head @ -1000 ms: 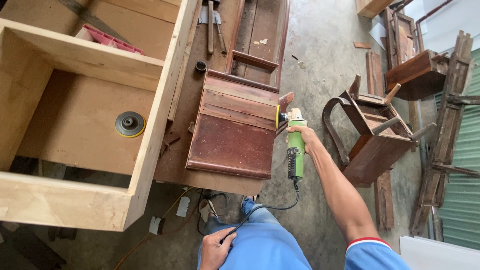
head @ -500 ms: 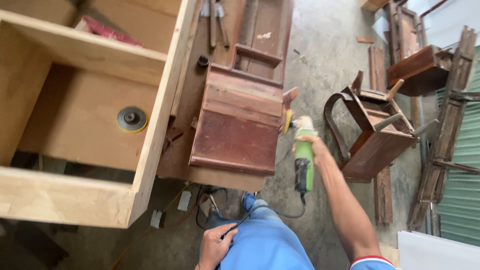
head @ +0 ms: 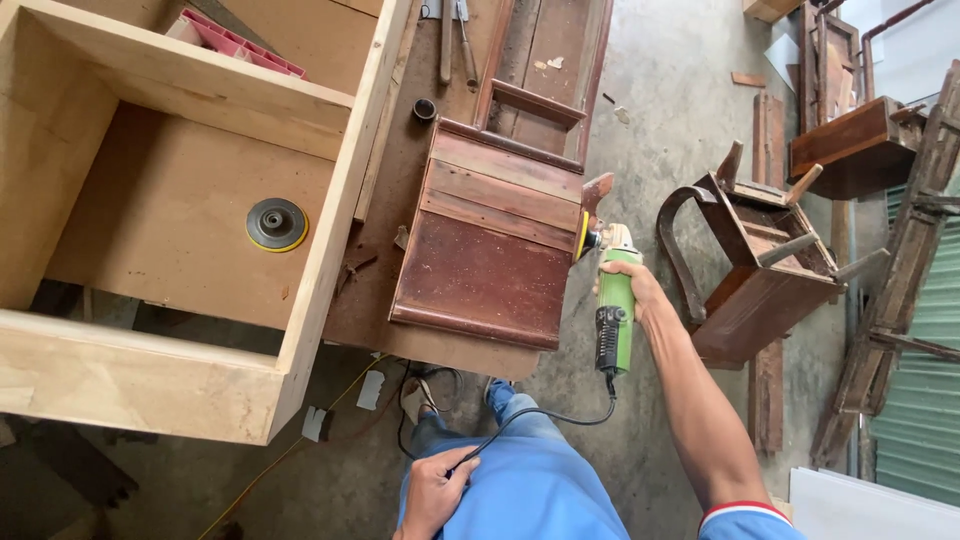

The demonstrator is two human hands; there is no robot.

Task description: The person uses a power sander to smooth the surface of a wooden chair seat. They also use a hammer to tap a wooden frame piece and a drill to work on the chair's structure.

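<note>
My right hand (head: 635,288) grips a green angle grinder (head: 615,312). Its yellow-backed disc (head: 583,237) presses against the right edge of a dark red-brown wooden panel (head: 490,250) lying on the bench. My left hand (head: 432,492) rests low against my blue trousers and pinches the grinder's black cord (head: 540,412), which loops up to the tool's rear end.
A large pale plywood box (head: 180,190) stands at the left with a spare sanding disc (head: 277,223) inside. Hand tools (head: 452,40) lie at the bench's far end. Dismantled dark wooden furniture (head: 760,260) lies on the concrete floor at the right, in front of a green shutter (head: 925,400).
The grinder swung slightly away from the panel's edge half a second ago and is back against it. My left hand kept hold of the cord. The view shifted a little.
</note>
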